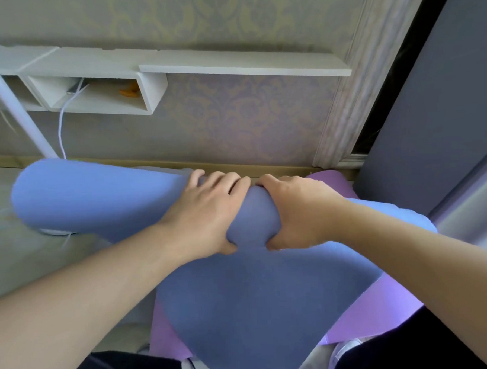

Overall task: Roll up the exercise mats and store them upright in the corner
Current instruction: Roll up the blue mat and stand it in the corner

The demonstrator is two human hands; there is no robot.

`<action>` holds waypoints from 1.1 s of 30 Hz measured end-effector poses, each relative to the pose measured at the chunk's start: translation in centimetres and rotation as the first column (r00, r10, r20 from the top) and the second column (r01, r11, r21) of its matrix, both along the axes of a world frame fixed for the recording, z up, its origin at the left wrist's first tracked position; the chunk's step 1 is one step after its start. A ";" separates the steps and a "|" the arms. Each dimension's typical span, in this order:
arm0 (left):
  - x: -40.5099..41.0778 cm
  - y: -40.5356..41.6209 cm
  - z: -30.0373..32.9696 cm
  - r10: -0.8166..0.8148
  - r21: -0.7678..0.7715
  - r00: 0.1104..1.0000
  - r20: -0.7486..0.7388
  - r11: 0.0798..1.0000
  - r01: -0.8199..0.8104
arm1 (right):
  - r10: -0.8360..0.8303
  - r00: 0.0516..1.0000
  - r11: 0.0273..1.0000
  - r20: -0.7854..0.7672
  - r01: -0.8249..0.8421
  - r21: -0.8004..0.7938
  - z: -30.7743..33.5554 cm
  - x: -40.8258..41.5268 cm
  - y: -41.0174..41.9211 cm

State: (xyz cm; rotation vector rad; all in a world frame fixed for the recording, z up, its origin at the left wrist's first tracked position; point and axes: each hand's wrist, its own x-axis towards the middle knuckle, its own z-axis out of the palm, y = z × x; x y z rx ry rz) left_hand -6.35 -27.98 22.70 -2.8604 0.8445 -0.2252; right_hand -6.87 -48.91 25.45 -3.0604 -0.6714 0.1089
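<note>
Patterned wallpaper and a white shelf back the floor. Left hand and right hand, side by side, clench the middle of the blue mat, which overlies the purple mat. Bunched centrally, its free ends may flop loose and unroll. Left of the hands, the pole crowds one end; the wall lies just beyond.
</note>
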 end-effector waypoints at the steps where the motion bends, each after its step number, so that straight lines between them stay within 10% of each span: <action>1: 0.0 -0.1 -0.2 -0.002 0.026 1.000 0.018 1.000 0.002 | -0.016 0.999 1.000 -0.034 0.017 0.017 0.1 0.0 -0.1; 25: 0.4 0.6 1.5 0.091 -0.034 0.986 -0.142 0.995 -0.097 | 0.069 0.987 0.993 0.143 -0.054 -0.103 -1.5 -1.0 0.7; 33: -1.2 -0.6 0.7 0.018 0.127 1.000 0.016 0.992 -0.020 | 0.057 0.998 0.997 0.023 -0.058 0.055 -1.0 -0.3 0.5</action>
